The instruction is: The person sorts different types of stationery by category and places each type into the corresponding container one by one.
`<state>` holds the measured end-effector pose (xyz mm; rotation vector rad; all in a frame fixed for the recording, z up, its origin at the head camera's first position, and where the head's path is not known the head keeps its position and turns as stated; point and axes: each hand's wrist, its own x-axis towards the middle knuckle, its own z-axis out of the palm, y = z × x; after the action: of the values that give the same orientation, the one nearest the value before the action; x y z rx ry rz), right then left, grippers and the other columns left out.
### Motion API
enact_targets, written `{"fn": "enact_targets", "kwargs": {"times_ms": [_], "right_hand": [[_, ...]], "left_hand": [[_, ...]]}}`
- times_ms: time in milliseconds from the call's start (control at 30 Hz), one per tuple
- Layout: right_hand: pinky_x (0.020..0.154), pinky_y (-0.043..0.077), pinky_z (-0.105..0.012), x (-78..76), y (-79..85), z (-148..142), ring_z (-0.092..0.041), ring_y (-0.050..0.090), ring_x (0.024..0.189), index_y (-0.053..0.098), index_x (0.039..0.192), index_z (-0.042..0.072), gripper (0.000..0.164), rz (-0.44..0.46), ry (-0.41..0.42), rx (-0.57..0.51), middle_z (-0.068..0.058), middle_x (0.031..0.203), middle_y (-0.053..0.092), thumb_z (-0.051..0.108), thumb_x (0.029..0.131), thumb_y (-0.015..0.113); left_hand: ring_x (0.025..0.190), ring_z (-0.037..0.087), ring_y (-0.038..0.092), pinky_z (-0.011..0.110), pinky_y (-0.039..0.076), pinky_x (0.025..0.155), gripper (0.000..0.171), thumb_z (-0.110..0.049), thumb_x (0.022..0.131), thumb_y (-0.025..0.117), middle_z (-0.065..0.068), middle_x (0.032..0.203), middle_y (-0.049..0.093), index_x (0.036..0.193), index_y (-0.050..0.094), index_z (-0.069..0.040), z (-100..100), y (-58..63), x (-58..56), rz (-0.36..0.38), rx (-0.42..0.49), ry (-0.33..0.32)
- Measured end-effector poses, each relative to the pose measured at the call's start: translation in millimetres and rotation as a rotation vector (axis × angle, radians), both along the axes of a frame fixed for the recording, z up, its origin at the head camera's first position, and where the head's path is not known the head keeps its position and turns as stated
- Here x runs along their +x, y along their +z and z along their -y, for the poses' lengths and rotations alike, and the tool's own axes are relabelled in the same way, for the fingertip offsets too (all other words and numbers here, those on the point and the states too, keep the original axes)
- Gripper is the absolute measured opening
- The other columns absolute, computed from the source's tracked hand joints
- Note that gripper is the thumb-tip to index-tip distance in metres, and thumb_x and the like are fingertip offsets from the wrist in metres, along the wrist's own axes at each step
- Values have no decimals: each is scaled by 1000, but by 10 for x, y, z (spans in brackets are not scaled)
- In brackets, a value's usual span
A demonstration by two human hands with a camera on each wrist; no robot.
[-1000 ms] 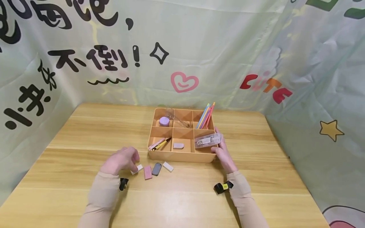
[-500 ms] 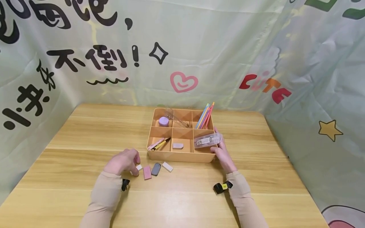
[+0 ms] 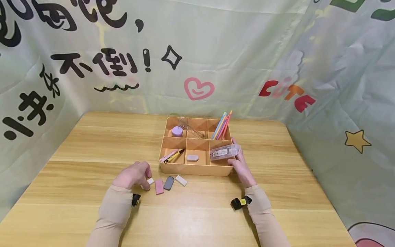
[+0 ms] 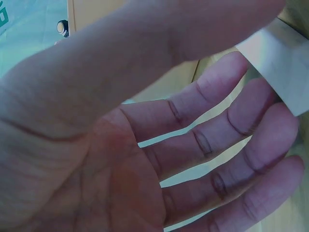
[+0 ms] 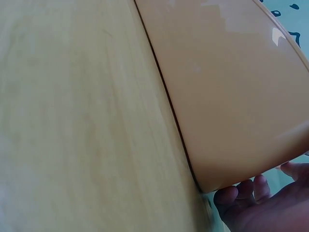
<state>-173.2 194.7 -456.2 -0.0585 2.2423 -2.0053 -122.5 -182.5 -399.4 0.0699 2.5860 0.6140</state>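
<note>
Thumb and fingers of my left hand (image 3: pixel 134 175) pinch a small white eraser (image 3: pixel 150 181) on the table, left of the other erasers. Seen from the left wrist, the eraser (image 4: pixel 282 63) sits between thumb and fingertips. Beside it lie a pink eraser (image 3: pixel 159 187), a grey rounded eraser (image 3: pixel 168 183) and another white eraser (image 3: pixel 181 180). My right hand (image 3: pixel 242 168) grips the right side of an orange six-compartment organizer box (image 3: pixel 197 169), thumb at the rim. From the right wrist, its curled fingers (image 5: pixel 260 188) meet the box corner.
The box holds a lilac eraser (image 3: pixel 192 157), two pens (image 3: pixel 174 156), a purple round-lidded pot (image 3: pixel 177 131), several coloured sticks (image 3: pixel 223 127), a thin transparent item (image 3: pixel 194 130) and a labelled clear case (image 3: pixel 225 152). A printed cloth (image 3: pixel 154 96) hangs behind the wooden table (image 3: pixel 191 219).
My left hand has moved slightly right and closed its fingers on the white eraser, covering more of it. The right hand and the box stay in place.
</note>
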Motion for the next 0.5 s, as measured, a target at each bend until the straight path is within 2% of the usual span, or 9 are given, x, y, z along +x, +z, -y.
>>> {"fn": "enact_targets", "kwargs": {"times_ms": [300, 500], "right_hand": [[112, 21, -40, -1, 9, -3, -28, 15, 147, 7, 163, 31, 102, 7, -1, 16, -13, 166, 7, -15, 79, 43], [119, 15, -47, -2, 5, -4, -29, 13, 149, 6, 163, 29, 102, 4, 5, -3, -13, 167, 5, -16, 79, 42]], "left_hand": [[82, 22, 53, 32, 46, 68, 35, -2, 64, 86, 9, 94, 57, 90, 64, -8, 1, -11, -6, 13, -2, 6], [82, 23, 52, 31, 44, 67, 33, 2, 63, 84, 10, 92, 56, 88, 65, -7, 10, -15, -5, 15, 1, 13]]}}
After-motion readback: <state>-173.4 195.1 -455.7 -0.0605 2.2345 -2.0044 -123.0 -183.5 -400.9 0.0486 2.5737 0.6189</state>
